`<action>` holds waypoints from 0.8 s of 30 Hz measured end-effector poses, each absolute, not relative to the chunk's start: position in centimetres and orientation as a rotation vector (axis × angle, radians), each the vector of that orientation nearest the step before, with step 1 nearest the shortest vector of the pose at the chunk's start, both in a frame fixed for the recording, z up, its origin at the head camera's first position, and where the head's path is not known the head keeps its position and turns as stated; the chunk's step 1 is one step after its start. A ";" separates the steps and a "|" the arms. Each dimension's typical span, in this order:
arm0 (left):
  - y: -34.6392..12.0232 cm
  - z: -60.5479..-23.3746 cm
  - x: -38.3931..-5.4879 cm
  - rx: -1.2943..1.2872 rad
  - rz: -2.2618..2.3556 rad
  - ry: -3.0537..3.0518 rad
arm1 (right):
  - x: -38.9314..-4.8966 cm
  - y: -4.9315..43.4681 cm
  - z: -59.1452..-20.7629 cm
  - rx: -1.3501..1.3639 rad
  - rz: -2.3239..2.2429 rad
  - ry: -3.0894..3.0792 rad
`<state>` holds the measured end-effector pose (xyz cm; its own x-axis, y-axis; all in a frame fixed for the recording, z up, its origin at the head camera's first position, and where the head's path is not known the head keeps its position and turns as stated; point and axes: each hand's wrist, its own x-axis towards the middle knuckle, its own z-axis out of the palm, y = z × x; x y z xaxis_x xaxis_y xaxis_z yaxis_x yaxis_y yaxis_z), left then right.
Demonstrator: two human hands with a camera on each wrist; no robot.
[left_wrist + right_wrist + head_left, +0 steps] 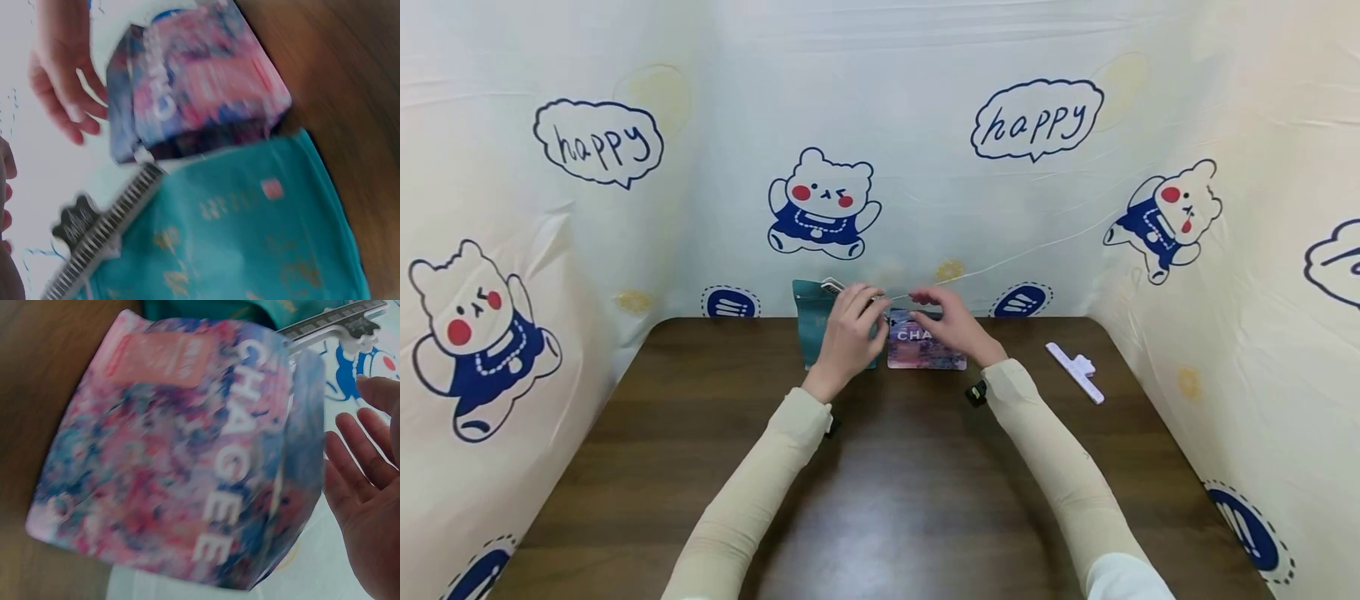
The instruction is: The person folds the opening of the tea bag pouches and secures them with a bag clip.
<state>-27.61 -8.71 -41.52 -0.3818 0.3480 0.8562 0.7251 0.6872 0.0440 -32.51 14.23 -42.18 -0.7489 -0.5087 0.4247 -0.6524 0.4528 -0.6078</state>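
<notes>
A teal pouch (244, 225) stands at the back of the table, a striped sealing clip (115, 219) slanting along its top edge. My left hand (853, 329) is over this pouch in the head view, fingers bent; in the left wrist view its fingertips (5, 219) show only at the left edge, apart from the clip. Right of the teal pouch is a pink and blue pouch (162, 444) lettered CHAGEE, its top part folded back. My right hand (369, 481) is beside that top, fingers spread and relaxed, palm in view, with nothing in it.
A white sealing clip (1075, 372) lies on the right side of the brown table (895, 483). Behind the pouches, a printed cloth (925, 208) hangs close to the table's back edge and runs along both sides.
</notes>
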 end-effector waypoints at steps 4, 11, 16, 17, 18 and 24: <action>-7.0 -41.4 -26.5 -0.870 -0.578 -2.022 | -32.3 15.4 -43.2 1.006 1.152 -2.516; -5.0 -43.0 -27.6 -0.884 -0.603 -2.136 | -32.5 16.7 -44.9 0.934 1.186 -2.498; -4.0 -44.7 -29.0 -0.856 -0.596 -2.296 | -32.7 17.2 -45.5 0.906 1.194 -2.480; -3.9 -45.0 -29.3 -0.849 -0.595 -2.325 | -32.7 17.3 -45.6 0.901 1.190 -2.478; -3.8 -45.3 -29.5 -0.844 -0.601 -2.350 | -32.8 17.4 -45.6 0.896 1.180 -2.476; -3.7 -46.3 -30.7 -0.797 -0.681 -2.444 | -32.8 18.1 -45.8 0.852 1.158 -2.465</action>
<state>-30.68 -3.75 -46.35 -0.7167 0.4006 0.5709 0.6382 0.7069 0.3050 -32.84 18.05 -45.76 -0.7840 -0.3901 0.4828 -0.6207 0.5028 -0.6016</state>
